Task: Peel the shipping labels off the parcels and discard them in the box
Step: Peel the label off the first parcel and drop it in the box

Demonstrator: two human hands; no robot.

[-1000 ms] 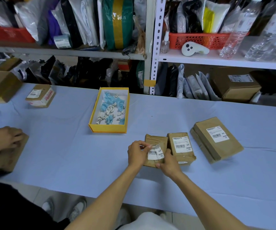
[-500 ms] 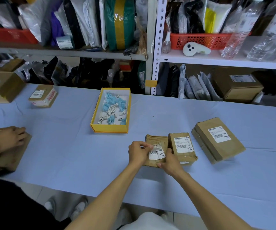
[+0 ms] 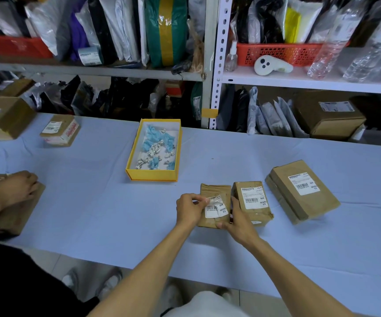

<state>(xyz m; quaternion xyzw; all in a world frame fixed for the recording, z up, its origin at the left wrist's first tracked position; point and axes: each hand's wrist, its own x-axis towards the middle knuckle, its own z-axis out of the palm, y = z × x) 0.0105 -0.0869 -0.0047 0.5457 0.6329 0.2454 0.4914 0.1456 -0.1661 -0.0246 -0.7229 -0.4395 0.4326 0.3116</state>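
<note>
A small brown parcel point(image 3: 214, 191) lies on the blue table in front of me, with a white shipping label point(image 3: 217, 210) on its top. My left hand point(image 3: 190, 210) pinches the label's upper left corner, which is lifted and curled. My right hand point(image 3: 238, 219) grips the parcel's right side and near edge. Touching it on the right is a second brown parcel point(image 3: 252, 202), its label flat. A larger labelled parcel point(image 3: 301, 191) lies further right. The yellow box point(image 3: 154, 149), open and holding crumpled blue and white scraps, sits beyond my left hand.
Another person's hand point(image 3: 13, 187) rests on a brown parcel point(image 3: 13, 216) at the left edge. Two more boxes point(image 3: 60, 130) point(image 3: 4, 120) stand at the far left. Shelves point(image 3: 299, 82) packed with bags, bottles and red baskets rise behind the table.
My left hand has lifted the label's top corner a little more off the parcel. The other person's hand at the left has shifted slightly. The parcels stay where they were.
</note>
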